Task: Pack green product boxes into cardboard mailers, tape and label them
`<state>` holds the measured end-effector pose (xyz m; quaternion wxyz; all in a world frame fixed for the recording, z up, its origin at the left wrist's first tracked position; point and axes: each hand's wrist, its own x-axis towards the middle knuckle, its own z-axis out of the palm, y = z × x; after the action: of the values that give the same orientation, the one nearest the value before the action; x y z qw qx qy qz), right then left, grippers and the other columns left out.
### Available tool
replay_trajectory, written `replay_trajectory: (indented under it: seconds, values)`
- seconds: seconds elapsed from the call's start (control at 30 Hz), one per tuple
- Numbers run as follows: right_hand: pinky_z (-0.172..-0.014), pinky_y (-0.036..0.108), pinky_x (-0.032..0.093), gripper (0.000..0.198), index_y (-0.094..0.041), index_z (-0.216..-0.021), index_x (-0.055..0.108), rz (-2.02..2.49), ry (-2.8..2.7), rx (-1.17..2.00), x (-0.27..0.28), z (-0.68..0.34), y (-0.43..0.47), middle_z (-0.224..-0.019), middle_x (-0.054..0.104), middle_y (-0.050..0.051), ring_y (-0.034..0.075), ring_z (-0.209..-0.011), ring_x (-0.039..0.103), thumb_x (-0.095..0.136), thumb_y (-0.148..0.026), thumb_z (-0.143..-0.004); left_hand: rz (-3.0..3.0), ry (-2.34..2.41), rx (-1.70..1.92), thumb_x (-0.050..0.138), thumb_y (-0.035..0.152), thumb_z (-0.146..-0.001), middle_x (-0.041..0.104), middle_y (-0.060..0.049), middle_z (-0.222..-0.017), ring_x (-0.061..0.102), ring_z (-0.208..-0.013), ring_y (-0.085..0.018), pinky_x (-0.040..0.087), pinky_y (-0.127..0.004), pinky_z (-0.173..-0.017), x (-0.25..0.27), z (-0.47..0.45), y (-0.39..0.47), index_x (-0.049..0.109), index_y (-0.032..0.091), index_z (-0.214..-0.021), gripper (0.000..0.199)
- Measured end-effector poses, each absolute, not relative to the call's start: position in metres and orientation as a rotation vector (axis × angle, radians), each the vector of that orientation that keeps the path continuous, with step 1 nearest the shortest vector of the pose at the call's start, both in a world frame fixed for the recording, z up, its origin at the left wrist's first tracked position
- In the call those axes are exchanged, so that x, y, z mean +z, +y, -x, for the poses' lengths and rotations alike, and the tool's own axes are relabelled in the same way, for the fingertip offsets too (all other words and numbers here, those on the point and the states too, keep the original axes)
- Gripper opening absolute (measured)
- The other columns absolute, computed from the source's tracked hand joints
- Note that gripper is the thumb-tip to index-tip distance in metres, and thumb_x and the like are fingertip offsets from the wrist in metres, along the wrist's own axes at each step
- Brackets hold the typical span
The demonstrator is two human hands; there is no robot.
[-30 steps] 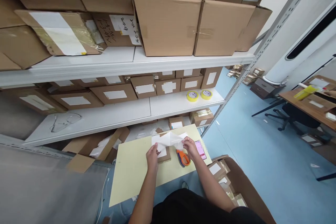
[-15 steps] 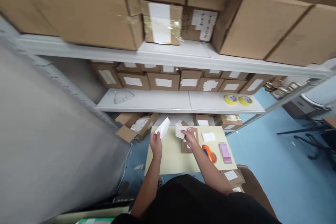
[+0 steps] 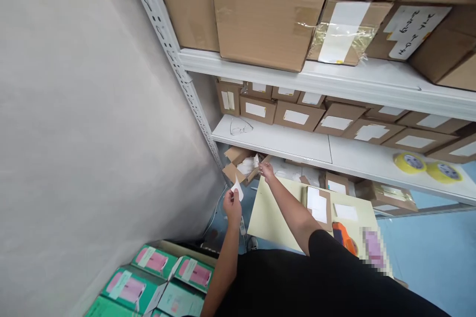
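My left hand (image 3: 232, 204) pinches a white slip of paper (image 3: 237, 189), curled at its top, left of the table. My right hand (image 3: 266, 170) reaches over the right side of an open cardboard box (image 3: 232, 173) under the shelf. A small white piece of paper (image 3: 256, 160) shows at its fingertips, against crumpled white paper (image 3: 245, 166) inside the box. On the pale yellow table (image 3: 273, 213) a carton (image 3: 323, 208) with a white label stands right of my right forearm. Beside it are a white sheet (image 3: 345, 211) and an orange tape dispenser (image 3: 344, 237).
Labelled cartons (image 3: 296, 115) line the middle shelf, with glasses (image 3: 241, 128) and yellow tape rolls (image 3: 409, 162) before them. Large boxes (image 3: 271, 15) fill the upper shelf. A grey wall (image 3: 92, 109) stands at left; green-and-pink boxes (image 3: 128, 287) sit below. A blurred purple item (image 3: 374, 247) lies on the table.
My view has swung left. My right hand has moved with its paper from above the table to the open cardboard box. My left hand still holds its slip, now nearer that box.
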<state>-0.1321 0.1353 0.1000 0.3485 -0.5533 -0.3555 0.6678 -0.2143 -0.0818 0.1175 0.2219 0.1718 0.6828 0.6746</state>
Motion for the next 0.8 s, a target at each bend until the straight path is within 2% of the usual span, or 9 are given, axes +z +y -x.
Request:
replay_trajectory:
  seconds: [0.13,0.23,0.33,0.43,0.53,0.63,0.7,0.8]
  values:
    - [-0.058,0.020,0.049,0.020,-0.021,-0.083,0.061,1.460,-0.892,1.766,0.104,0.113,0.107,-0.073,0.072,0.000,0.013,-0.065,0.069,0.077,-0.032,-0.080,-0.593,1.910,1.759,0.062,0.059,-0.090,0.073,-0.005,-0.086,0.067,-0.075,-0.018,0.053,-0.028,-0.068,0.110,0.211,-0.079,0.072,0.019,-0.096,0.042]
    - [-0.062,0.023,0.052,0.033,-0.017,-0.076,0.066,1.334,-0.989,1.932,0.112,0.074,0.072,-0.075,0.075,0.007,0.016,-0.070,0.072,0.074,-0.048,-0.085,-0.858,1.935,1.645,0.064,0.051,-0.091,0.073,-0.006,-0.090,0.068,-0.081,-0.020,0.054,-0.030,-0.072,0.109,0.198,-0.066,0.073,0.021,-0.092,0.032]
    - [-0.067,0.026,0.055,0.045,-0.016,-0.080,0.071,1.276,-0.988,2.001,0.123,0.030,0.039,-0.080,0.076,0.009,0.020,-0.079,0.074,0.072,-0.061,-0.084,-1.234,1.873,1.505,0.069,0.040,-0.089,0.072,-0.008,-0.097,0.068,-0.094,-0.023,0.055,-0.033,-0.082,0.110,0.171,-0.048,0.074,0.023,-0.086,0.018]
    - [-0.071,0.029,0.056,0.044,-0.017,-0.081,0.073,1.292,-0.881,1.861,0.130,-0.012,0.019,-0.082,0.076,0.007,0.020,-0.083,0.071,0.080,-0.060,-0.077,-1.501,1.783,1.297,0.072,0.035,-0.087,0.070,-0.011,-0.108,0.065,-0.110,-0.027,0.052,-0.040,-0.100,0.112,0.130,-0.029,0.077,0.025,-0.088,0.011]
    - [-0.067,0.027,0.052,0.038,-0.018,-0.073,0.071,1.356,-0.739,1.588,0.126,-0.056,0.011,-0.073,0.071,0.003,0.018,-0.074,0.066,0.086,-0.053,-0.067,-1.704,1.629,1.058,0.076,0.037,-0.086,0.067,-0.013,-0.130,0.056,-0.129,-0.033,0.044,-0.046,-0.113,0.114,0.083,-0.016,0.079,0.027,-0.103,0.020]
    - [-0.060,0.026,0.048,0.038,-0.020,-0.068,0.066,1.443,-0.572,1.394,0.116,-0.103,0.007,-0.066,0.067,0.001,0.017,-0.065,0.060,0.085,-0.052,-0.064,-1.769,1.483,0.940,0.086,0.041,-0.077,0.059,-0.012,-0.146,0.049,-0.139,-0.036,0.041,-0.047,-0.117,0.108,0.040,-0.007,0.077,0.028,-0.111,0.038]
    - [-0.059,0.026,0.047,0.038,-0.021,-0.068,0.065,1.465,-0.519,1.366,0.110,-0.134,0.002,-0.067,0.067,0.001,0.017,-0.065,0.061,0.084,-0.053,-0.064,-1.596,1.522,0.985,0.084,0.046,-0.077,0.063,-0.013,-0.140,0.055,-0.132,-0.034,0.046,-0.045,-0.110,0.098,0.014,-0.002,0.075,0.027,-0.110,0.039]
    - [-0.061,0.027,0.049,0.039,-0.020,-0.072,0.067,1.460,-0.486,1.393,0.102,-0.172,-0.006,-0.072,0.070,0.003,0.019,-0.072,0.064,0.085,-0.054,-0.063,-1.177,1.488,1.034,0.077,0.050,-0.080,0.073,-0.009,-0.102,0.070,-0.096,-0.024,0.055,-0.038,-0.087,0.077,-0.019,0.005,0.068,0.022,-0.097,0.035]
